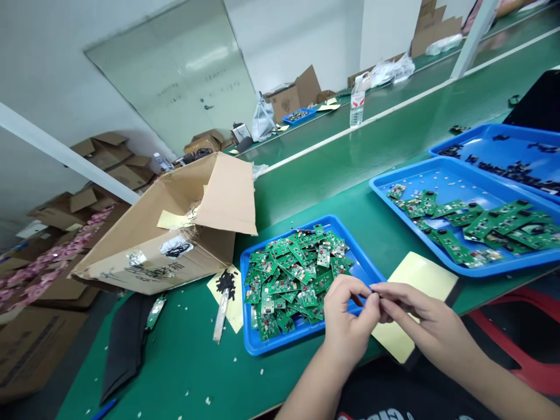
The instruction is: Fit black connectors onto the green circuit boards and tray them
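Observation:
My left hand point(350, 318) and my right hand point(422, 315) meet fingertip to fingertip over the front right corner of a blue tray point(250, 344). Both are closed in a pinch around something tiny and dark, mostly hidden by the fingers, so I cannot make out its kind. Green circuit boards point(286, 280) lie heaped in that tray. A pale yellow pad of paper point(422, 280) lies beneath and behind my right hand. To the tray's left, small black pieces point(226, 281) sit on a yellow sheet point(236, 303), beside a flat whitish strip point(221, 318).
A second blue tray point(420, 233) of circuit boards stands at right, with another blue tray point(481, 137) of black parts behind it. An open cardboard box point(144, 268) is at left, near black foam sheets point(125, 344). A water bottle point(357, 108) stands farther back.

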A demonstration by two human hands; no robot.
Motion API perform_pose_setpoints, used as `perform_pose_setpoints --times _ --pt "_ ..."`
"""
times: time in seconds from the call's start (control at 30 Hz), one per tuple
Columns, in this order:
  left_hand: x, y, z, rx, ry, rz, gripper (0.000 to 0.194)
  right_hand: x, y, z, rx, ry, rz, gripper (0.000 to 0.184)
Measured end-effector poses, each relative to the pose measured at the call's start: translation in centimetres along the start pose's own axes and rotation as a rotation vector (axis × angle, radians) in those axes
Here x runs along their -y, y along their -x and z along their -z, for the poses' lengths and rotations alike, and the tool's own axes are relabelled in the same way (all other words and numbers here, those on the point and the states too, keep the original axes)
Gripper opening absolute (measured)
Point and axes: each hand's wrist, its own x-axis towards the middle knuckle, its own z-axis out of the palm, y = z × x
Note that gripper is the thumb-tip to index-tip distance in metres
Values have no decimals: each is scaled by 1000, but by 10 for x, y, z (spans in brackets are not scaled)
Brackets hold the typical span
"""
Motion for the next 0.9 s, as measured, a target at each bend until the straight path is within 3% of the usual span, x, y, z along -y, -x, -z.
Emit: perform_pose_setpoints --times 0.1,0.23,0.4,0.5,0.67,0.73,0.9 --pt "-3 1 -4 -3 -75 -90 20 -5 3 1 -30 -34 -14 36" --pt "-7 1 -1 13 -176 -148 18 -18 5 4 -106 -124 -159 59" --pt "-26 -25 26 263 -538 -232 16 -29 -1 13 -76 -141 -245 51" --pt "-38 -61 44 361 -824 -66 12 -36 -9 25 -72 -156 -282 51" --pt "-25 -119 54 306 -1024 168 12 -43 -27 56 -54 -158 -290 43" --pt "-14 -131 53 322 -1035 242 2 -39 -33 65 -116 -123 -286 41" --pt "-6 -137 54 296 -905 302 15 -36 -34 73 -302 -33 -229 36"
